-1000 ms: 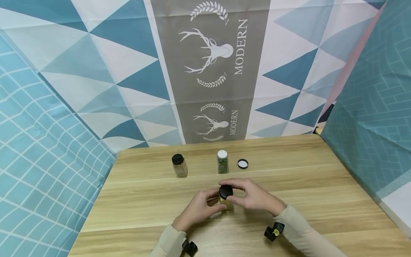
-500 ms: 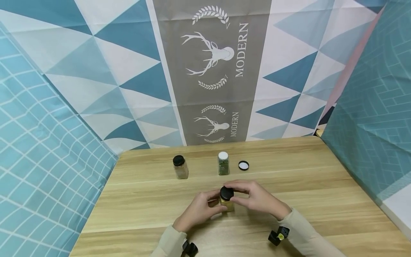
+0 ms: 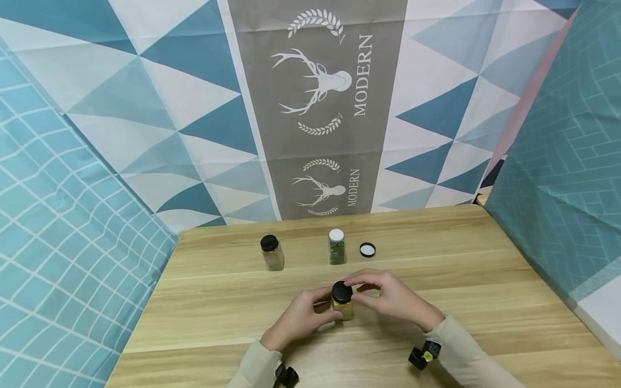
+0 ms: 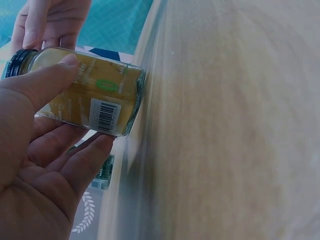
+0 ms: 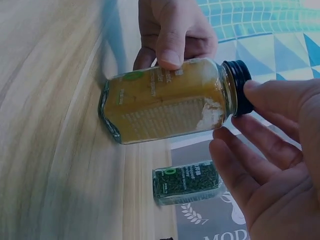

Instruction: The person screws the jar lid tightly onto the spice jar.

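Note:
A square glass spice jar of yellow powder (image 3: 344,311) with a black lid (image 3: 342,291) stands upright on the wooden table. My left hand (image 3: 302,317) holds the jar's body, thumb on the near side and fingers behind; in the left wrist view its thumb (image 4: 50,80) lies across the label. My right hand (image 3: 388,299) has its thumb and fingers round the lid. In the right wrist view the thumb touches the lid's rim (image 5: 241,87), with fingertips on the opposite side. Pale powder clings inside below the lid.
Behind the hands stand a black-lidded jar of brownish contents (image 3: 273,254) and a white-topped jar of green herbs (image 3: 337,248). A loose black lid with white inside (image 3: 367,249) lies to their right. Patterned cloths (image 3: 320,183) hang beyond the table (image 3: 213,302).
My right hand's fingers have shifted right and back round the lid, baring more of its top. My left hand and the jar stay nearly in place; the view has moved slightly.

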Available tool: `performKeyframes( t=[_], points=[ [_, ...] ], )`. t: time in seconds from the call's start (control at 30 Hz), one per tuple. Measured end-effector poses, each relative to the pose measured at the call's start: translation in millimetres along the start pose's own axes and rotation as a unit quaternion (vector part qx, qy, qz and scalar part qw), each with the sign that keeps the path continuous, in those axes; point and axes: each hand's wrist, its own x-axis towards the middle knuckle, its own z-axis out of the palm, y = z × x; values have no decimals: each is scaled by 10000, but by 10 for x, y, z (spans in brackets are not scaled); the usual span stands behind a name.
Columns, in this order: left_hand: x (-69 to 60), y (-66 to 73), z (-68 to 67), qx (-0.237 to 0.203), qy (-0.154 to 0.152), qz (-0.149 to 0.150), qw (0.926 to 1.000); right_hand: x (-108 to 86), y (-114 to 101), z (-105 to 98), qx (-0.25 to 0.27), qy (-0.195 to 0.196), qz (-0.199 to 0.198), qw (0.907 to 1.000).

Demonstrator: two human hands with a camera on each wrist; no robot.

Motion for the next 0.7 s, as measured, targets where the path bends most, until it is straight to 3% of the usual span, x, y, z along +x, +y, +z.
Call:
performKeyframes(
  t=[0.33,0.7],
  points=[
    [2,-8,-2,138,62,57,9999,85,-31,10,-198,-440,216,9986],
    [-3,6,-11,121,-27,33,9999,162,-36,47,-733,-572,-139,9956]
  ],
)
